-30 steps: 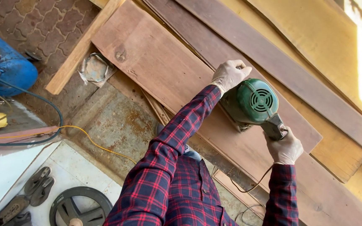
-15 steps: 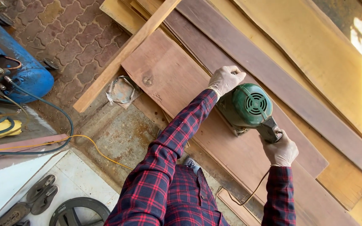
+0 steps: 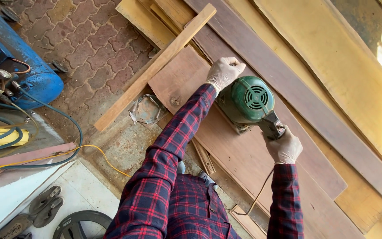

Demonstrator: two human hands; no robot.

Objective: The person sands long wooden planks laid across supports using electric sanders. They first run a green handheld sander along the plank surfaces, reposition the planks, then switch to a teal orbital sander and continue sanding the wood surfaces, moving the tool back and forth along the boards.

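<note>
Left of the green sander point(image 3: 246, 99), a loose wooden batten point(image 3: 155, 66) lies across the end of the reddish board point(image 3: 226, 141), and beyond it the brick paving is open. My left hand point(image 3: 224, 73) is closed on the sander's front knob; my right hand point(image 3: 284, 146) grips its rear handle. The sander rests on the board, nearer the batten than 1 second ago.
</note>
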